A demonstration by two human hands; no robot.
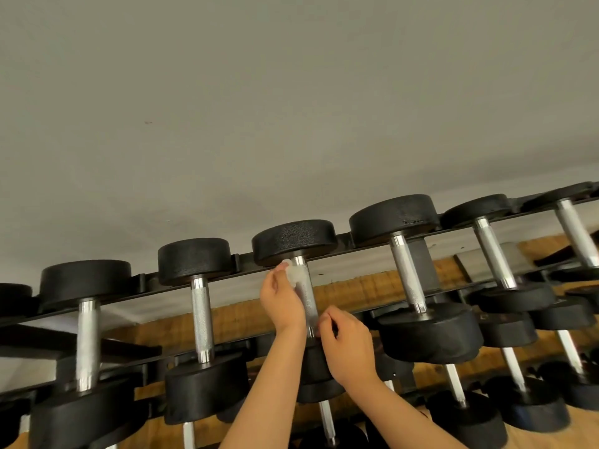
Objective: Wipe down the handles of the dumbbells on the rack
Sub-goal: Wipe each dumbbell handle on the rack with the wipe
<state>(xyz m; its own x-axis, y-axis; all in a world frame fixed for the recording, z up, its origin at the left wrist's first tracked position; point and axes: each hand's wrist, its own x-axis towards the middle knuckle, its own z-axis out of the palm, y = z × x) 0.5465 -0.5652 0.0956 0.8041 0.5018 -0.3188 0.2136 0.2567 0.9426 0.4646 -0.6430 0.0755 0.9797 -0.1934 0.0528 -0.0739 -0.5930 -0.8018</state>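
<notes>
A row of black dumbbells with knurled steel handles lies across the top tier of a black rack (356,246). The middle dumbbell (293,241) has its handle (306,296) between my hands. My left hand (282,298) holds a small whitish wipe (291,273) pressed against the upper end of that handle, just under the far weight head. My right hand (345,343) has its fingers curled at the handle's lower end, by the near head, which my arms hide.
Neighbouring dumbbells sit close on both sides, one at left (201,306) and a larger one at right (408,273). A lower tier holds more dumbbells (515,367). Behind the rack are a wooden floor strip (356,290) and a plain grey wall (291,108).
</notes>
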